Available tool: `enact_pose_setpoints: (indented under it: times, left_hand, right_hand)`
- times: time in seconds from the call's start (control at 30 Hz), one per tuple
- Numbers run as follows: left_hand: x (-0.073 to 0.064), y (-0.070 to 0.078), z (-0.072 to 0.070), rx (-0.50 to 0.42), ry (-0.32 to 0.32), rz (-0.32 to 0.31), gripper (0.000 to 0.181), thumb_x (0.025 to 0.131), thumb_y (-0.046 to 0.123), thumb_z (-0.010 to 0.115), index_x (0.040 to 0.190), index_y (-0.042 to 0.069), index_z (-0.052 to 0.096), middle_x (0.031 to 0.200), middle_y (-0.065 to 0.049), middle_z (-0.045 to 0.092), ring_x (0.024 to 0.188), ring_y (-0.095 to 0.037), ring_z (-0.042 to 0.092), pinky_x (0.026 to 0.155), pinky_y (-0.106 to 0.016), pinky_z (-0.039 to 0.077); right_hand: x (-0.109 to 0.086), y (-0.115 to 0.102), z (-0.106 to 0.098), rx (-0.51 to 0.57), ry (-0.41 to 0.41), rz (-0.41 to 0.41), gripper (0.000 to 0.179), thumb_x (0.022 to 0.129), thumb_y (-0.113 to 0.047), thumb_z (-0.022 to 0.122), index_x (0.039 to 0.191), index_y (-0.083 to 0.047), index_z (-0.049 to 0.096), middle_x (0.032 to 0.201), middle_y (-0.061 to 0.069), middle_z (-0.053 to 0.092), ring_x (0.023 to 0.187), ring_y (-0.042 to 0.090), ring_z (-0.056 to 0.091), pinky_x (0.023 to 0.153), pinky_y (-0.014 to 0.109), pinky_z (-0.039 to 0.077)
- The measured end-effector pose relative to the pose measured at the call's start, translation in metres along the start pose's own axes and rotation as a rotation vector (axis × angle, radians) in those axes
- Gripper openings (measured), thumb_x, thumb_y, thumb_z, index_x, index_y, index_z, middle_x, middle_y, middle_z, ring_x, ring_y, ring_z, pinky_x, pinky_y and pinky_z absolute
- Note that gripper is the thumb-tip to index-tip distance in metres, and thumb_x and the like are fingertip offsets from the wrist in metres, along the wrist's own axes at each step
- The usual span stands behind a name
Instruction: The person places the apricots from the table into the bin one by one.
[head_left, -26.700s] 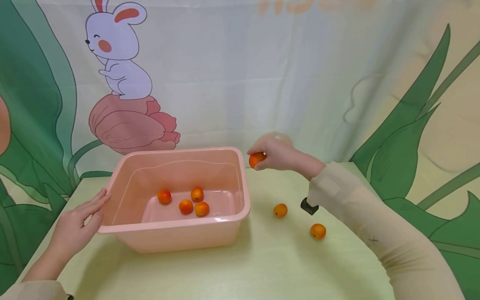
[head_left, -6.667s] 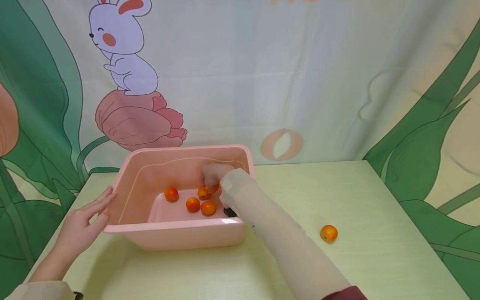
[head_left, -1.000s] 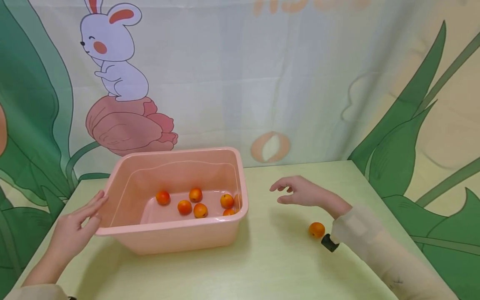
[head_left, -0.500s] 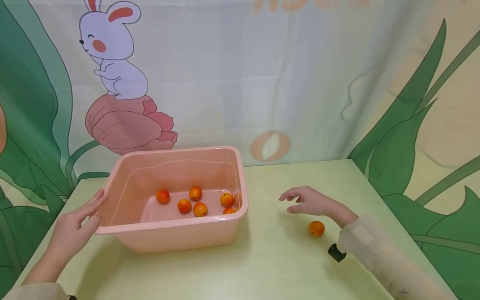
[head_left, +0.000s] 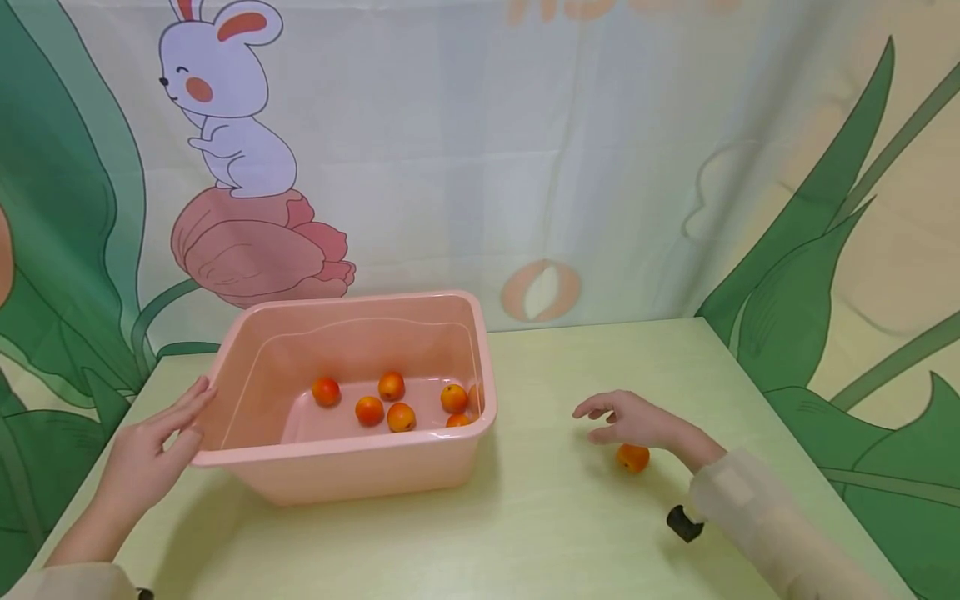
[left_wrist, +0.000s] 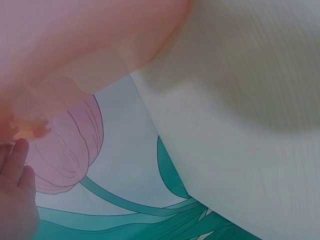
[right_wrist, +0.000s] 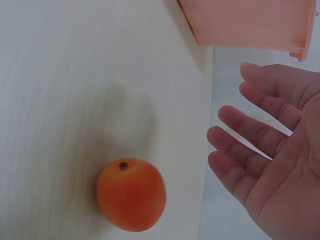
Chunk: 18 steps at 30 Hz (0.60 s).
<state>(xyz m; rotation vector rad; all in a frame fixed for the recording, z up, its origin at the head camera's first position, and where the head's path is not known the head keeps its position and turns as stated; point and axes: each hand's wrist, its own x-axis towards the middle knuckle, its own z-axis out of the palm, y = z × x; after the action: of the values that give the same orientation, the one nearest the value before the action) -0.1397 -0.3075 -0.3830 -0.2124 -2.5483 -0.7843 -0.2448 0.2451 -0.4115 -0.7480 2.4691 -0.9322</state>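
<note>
A pink plastic tub stands on the table, with several smooth, round orange-red fruits on its floor. My left hand rests its extended fingers against the tub's left rim; in the left wrist view, fingertips show at its edge. My right hand hovers over the table right of the tub, fingers apart and loosely bent, holding nothing. A single orange fruit lies just below that hand, which partly covers its top in the head view. The right wrist view shows this fruit apart from the fingers, its dark stem mark visible.
The pale wooden table ends at a back edge against a printed cloth with a rabbit and leaves. A black strap piece hangs beneath the right sleeve.
Over the last second my right hand has moved right and towards me, over the loose fruit. Since the oldest frame, more fruits have entered the tub. My left hand stays at the rim.
</note>
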Motion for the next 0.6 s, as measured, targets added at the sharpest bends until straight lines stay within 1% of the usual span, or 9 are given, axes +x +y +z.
enact_pose_setpoints:
  times: [0.17, 0.37, 0.43, 0.6]
  left_hand:
    - [0.001, 0.000, 0.000, 0.003, -0.003, -0.006, 0.039, 0.086, 0.011, 0.049, 0.124, 0.015, 0.053, 0.124, 0.038, 0.032, 0.103, 0.029, 0.024, 0.072, 0.007, 0.023]
    - [0.000, 0.000, 0.000, 0.004, 0.003, -0.002, 0.038, 0.086, 0.011, 0.049, 0.123, 0.014, 0.053, 0.123, 0.039, 0.032, 0.103, 0.029, 0.023, 0.072, 0.007, 0.023]
    - [0.000, -0.001, 0.000, -0.001, 0.005, 0.001, 0.038, 0.085, 0.011, 0.050, 0.123, 0.013, 0.053, 0.123, 0.039, 0.032, 0.103, 0.029, 0.024, 0.071, 0.007, 0.024]
    - [0.000, -0.001, 0.000, -0.007, 0.005, 0.002, 0.038, 0.085, 0.010, 0.050, 0.123, 0.013, 0.054, 0.123, 0.038, 0.032, 0.103, 0.029, 0.024, 0.070, 0.007, 0.025]
  right_hand:
    - [-0.003, 0.010, 0.003, 0.004, -0.007, 0.036, 0.032, 0.082, -0.013, 0.059, 0.112, -0.001, 0.056, 0.116, 0.017, 0.056, 0.107, 0.037, 0.048, 0.092, 0.051, 0.037]
    - [-0.007, 0.020, 0.006, -0.014, 0.013, 0.061, 0.032, 0.081, -0.014, 0.060, 0.112, -0.002, 0.057, 0.115, 0.013, 0.057, 0.107, 0.034, 0.049, 0.091, 0.049, 0.038]
    - [-0.008, 0.021, 0.007, -0.017, 0.019, 0.080, 0.033, 0.081, -0.014, 0.060, 0.112, -0.003, 0.058, 0.115, 0.013, 0.057, 0.107, 0.033, 0.048, 0.091, 0.050, 0.038]
    - [-0.012, 0.023, 0.007, -0.008, 0.022, 0.162, 0.032, 0.081, -0.016, 0.060, 0.111, -0.007, 0.059, 0.118, 0.010, 0.055, 0.109, 0.032, 0.045, 0.091, 0.052, 0.036]
